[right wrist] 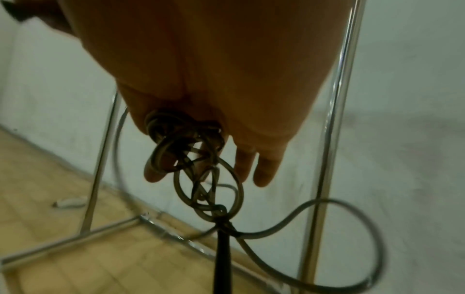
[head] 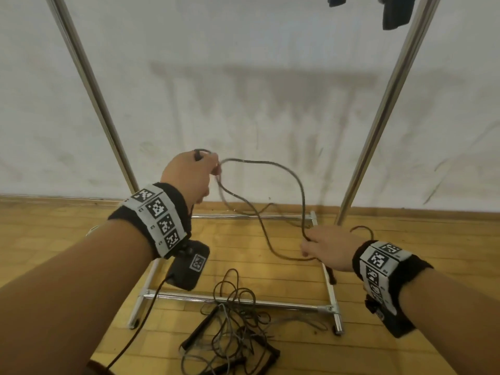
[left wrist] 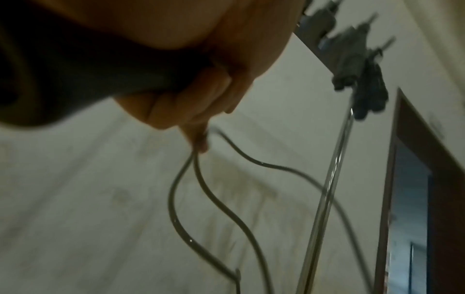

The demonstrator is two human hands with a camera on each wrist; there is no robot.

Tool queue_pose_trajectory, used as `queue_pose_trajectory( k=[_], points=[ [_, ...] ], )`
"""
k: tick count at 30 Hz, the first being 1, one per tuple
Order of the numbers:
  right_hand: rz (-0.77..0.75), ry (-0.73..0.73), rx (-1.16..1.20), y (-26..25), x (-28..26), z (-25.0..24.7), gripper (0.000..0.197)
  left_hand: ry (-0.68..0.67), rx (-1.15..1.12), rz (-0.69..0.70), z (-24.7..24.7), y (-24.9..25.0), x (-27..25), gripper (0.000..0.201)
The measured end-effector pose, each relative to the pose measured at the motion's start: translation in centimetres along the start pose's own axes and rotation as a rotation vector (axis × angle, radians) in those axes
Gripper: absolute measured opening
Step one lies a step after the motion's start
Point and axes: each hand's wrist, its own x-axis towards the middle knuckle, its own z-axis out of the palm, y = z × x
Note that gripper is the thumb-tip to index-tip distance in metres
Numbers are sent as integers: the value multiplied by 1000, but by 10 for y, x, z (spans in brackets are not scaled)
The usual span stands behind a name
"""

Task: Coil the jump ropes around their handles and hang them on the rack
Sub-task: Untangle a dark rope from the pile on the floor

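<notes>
One grey jump rope swings in loose loops between my two hands in front of the rack. My left hand is raised; it grips a dark handle and pinches the rope at its fingertips. My right hand is lower, near the rack's right base bar. It holds several small coils of the same rope, and the other black handle hangs below them. Two fingers of that hand stick out straight.
The metal rack has slanted poles and a floor frame. A tangled pile of more ropes and black handles lies on the wooden floor at the frame's front. Dark bundles hang at the rack's top right. Behind stands a white wall.
</notes>
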Motion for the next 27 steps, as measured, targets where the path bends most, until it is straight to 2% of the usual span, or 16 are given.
queue_pose_trajectory(
  k=[3, 9, 13, 15, 17, 19, 20, 24, 27],
  points=[
    [-37, 46, -6, -14, -6, -15, 38, -118, 218, 36, 5, -11, -5, 34],
    [-109, 32, -5, -41, -23, -33, 39, -534, 220, 372, 32, -4, -41, 35],
    [-181, -15, -49, -53, -32, -40, 36, -731, 363, 451, 47, 1, -51, 41],
    [-197, -67, -17, -53, -35, -41, 33, -784, 451, 474, 51, 1, -51, 42],
    [-217, -126, 30, -52, -38, -42, 32, -783, 475, 524, 52, 2, -52, 38],
    [-243, -154, 49, -48, -40, -43, 34, -759, 503, 576, 52, 4, -51, 18],
    [-256, -148, 55, -45, -40, -43, 35, -753, 518, 584, 52, 5, -51, 15],
    [-280, -27, 152, -35, -41, -46, 48, -685, 532, 579, 50, 5, -45, 18],
    [-283, 131, 281, -30, -42, -42, 53, -519, 339, 555, 44, 7, -39, 23]
  ],
)
